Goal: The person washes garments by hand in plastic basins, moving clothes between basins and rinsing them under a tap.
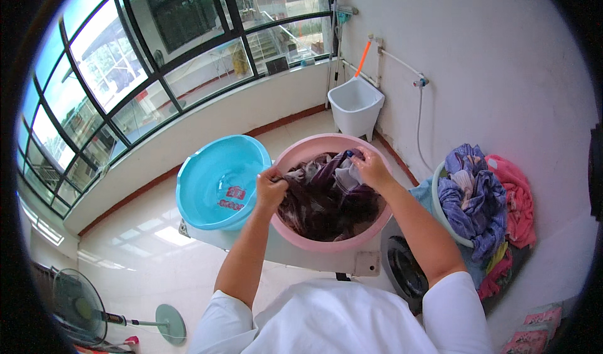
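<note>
A pink plastic basin (325, 244) stands in front of me with dark wet clothing (325, 203) lying in murky water. At the basin's left rim my left hand (272, 189) grips a dark brown fold of that clothing. My right hand (372, 166) is at the far right of the basin, its fingers closed on a purple and grey part of the cloth. Between the two hands the fabric is bunched and partly raised. Just left of the pink basin sits a light blue plastic basin (202, 184) with red printing on its bottom.
Both basins rest on a white table (325, 260). At right, a pale green tub (440, 212) overflows with blue and pink laundry beside a washing machine (405, 264). A white mop sink (356, 102) stands by the wall. A standing fan (80, 307) is at lower left.
</note>
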Available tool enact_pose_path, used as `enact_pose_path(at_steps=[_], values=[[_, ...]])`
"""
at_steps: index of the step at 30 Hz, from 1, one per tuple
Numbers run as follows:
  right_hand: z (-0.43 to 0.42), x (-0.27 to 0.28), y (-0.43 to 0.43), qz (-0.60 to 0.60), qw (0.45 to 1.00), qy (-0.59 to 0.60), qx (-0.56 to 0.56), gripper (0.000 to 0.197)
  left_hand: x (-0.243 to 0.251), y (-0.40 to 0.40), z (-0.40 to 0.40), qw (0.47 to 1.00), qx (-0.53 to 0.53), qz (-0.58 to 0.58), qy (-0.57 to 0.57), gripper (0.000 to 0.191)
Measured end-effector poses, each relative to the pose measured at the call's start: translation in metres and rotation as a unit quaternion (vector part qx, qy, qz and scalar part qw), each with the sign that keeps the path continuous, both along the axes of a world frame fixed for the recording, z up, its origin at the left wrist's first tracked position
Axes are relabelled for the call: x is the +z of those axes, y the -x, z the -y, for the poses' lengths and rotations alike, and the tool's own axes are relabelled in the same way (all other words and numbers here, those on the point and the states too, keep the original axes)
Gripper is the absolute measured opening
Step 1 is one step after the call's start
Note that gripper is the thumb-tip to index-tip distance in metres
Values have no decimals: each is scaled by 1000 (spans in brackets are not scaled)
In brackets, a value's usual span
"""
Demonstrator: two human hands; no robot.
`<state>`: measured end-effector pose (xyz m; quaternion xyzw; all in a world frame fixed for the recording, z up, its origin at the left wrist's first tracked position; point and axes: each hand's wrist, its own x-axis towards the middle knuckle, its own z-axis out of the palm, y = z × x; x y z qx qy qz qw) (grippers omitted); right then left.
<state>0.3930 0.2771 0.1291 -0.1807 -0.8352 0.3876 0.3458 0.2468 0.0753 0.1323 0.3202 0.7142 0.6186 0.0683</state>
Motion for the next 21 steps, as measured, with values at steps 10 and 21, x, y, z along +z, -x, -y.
enact_pose_path(at_steps=[10,21], values=[[-27,5,49,8,996,-33,-84,49,6,42,-39,952,69,-252,160,21],[9,-78,65,383,898,-207,-60,58,-82,16,-73,837,4,-439,327,58]])
